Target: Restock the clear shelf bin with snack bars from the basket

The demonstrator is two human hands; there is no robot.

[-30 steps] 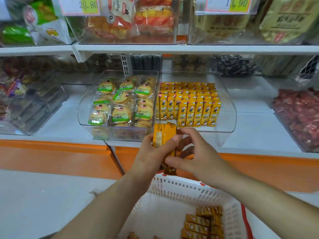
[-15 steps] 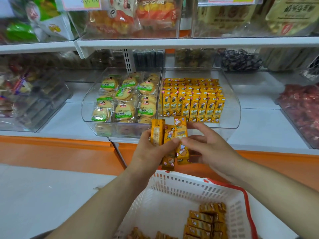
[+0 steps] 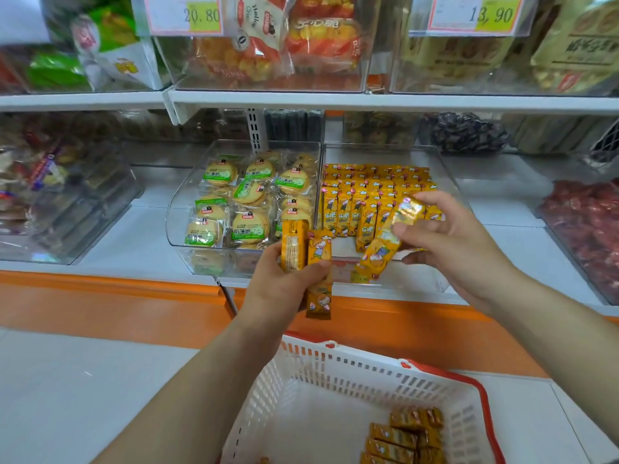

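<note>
The snack bars are slim yellow-orange foil packets printed with a cartoon child and coloured lettering. Many stand upright in tight rows in the clear shelf bin (image 3: 449,182) on the white shelf (image 3: 134,242), filling its back and left part. The left hand (image 3: 284,289) has its grip closed round a small bundle of bars (image 3: 306,252) held upright just in front of the bin's front wall. The right hand (image 3: 449,236) pinches one bar (image 3: 385,242) between thumb and fingertips, tilted, its upper end over the bin's open front. More bars (image 3: 402,437) lie flat in the white basket (image 3: 335,370) with the red rim below. Half a second ago both hands met at the bundle; now the right hand has drawn one bar away, up and to the right toward the bin, and the hands are apart
</note>
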